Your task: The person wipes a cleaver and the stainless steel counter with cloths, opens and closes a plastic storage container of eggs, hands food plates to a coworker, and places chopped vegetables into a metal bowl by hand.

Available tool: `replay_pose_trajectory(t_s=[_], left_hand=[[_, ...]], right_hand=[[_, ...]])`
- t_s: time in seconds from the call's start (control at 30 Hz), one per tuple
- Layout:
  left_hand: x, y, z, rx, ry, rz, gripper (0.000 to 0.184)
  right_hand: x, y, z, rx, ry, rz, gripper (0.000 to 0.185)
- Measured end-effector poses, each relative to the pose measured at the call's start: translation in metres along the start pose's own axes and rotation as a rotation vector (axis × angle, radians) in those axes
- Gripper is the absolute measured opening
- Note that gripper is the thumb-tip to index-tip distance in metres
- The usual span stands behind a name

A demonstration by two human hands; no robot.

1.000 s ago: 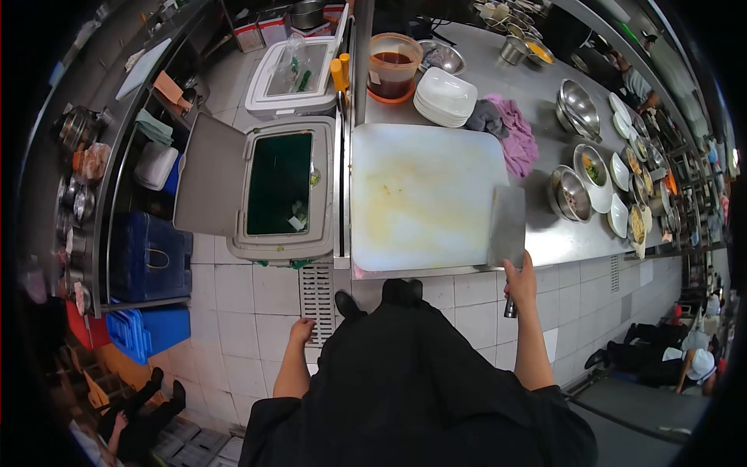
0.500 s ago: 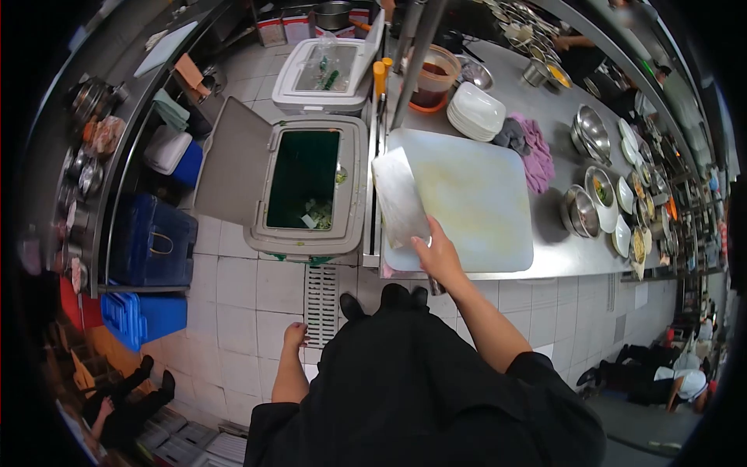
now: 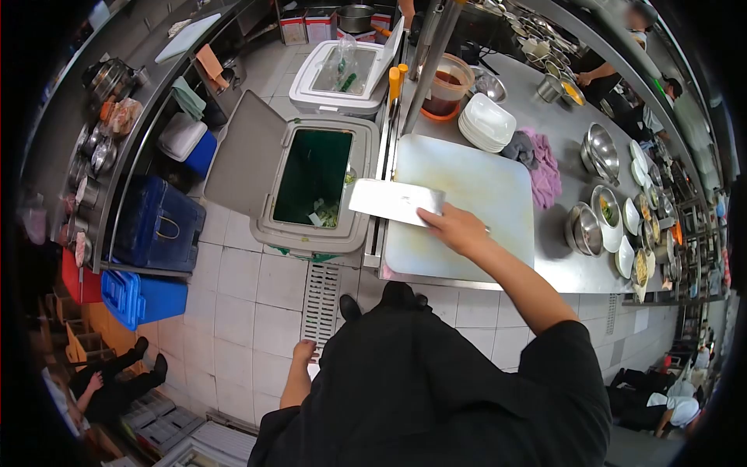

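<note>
My right hand is closed around the handle of a cleaver. The cleaver's broad metal blade points left, above the left part of the white cutting board. Its far end reaches past the board's edge over the rim of the open grey bin. Green lining and pale scraps show inside the bin. My left hand hangs low at my side over the tiled floor, away from the counter. Its fingers are curled, and I see nothing in them.
Behind the board stand a tub of dark liquid, stacked white plates and a purple cloth. Metal bowls sit to the right. A floor drain lies below the bin. Other people are at the edges of view.
My right hand has moved up and right, and the cleaver has swung from upright in view to nearly level, its blade end now over the bin's rim. My left hand stays low.
</note>
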State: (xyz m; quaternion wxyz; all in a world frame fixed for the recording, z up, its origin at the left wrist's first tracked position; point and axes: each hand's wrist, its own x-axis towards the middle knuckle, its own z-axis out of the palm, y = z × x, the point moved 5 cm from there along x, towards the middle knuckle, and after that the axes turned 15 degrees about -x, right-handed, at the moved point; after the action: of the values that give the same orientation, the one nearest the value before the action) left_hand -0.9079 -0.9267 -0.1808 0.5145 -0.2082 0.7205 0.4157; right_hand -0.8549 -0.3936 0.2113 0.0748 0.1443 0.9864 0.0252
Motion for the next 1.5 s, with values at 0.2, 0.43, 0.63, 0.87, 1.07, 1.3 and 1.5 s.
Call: replay_pose_trajectory(t_s=[0.2, 0.43, 0.63, 0.87, 1.07, 1.3, 1.5], left_hand=[[0.003, -0.004, 0.003, 0.306, -0.129, 0.182, 0.031], [0.023, 0.057, 0.008, 0.063, -0.04, 0.044, 0.029], [0.023, 0.132, 0.024, 0.003, -0.08, 0.263, 0.026], [0.045, 0.08, 0.001, 0.738, -0.268, 0.602, 0.028], [0.07, 0.078, 0.012, 0.812, -0.337, 0.187, 0.024], [0.054, 0.162, 0.074, 0.505, -0.27, 0.304, 0.023], [0.008, 0.147, 0.187, 0.567, -0.3, 0.376, 0.023]], right_hand=[[-0.103, 0.074, -0.024, 0.014, -0.111, 0.081, 0.042], [-0.026, 0.009, -0.004, 1.14, -0.145, 0.379, 0.023], [-0.002, -0.002, 0.028, 1.324, -0.325, 0.419, 0.019], [-0.122, 0.061, -0.006, 0.911, -0.095, 0.699, 0.032], [-0.105, 0.051, 0.026, 0.309, 0.197, 0.673, 0.042], [-0.124, 0.039, 0.022, 0.19, 0.377, 0.598, 0.037], [-0.304, 0.09, 0.052, 0.604, 0.603, 0.771, 0.022]])
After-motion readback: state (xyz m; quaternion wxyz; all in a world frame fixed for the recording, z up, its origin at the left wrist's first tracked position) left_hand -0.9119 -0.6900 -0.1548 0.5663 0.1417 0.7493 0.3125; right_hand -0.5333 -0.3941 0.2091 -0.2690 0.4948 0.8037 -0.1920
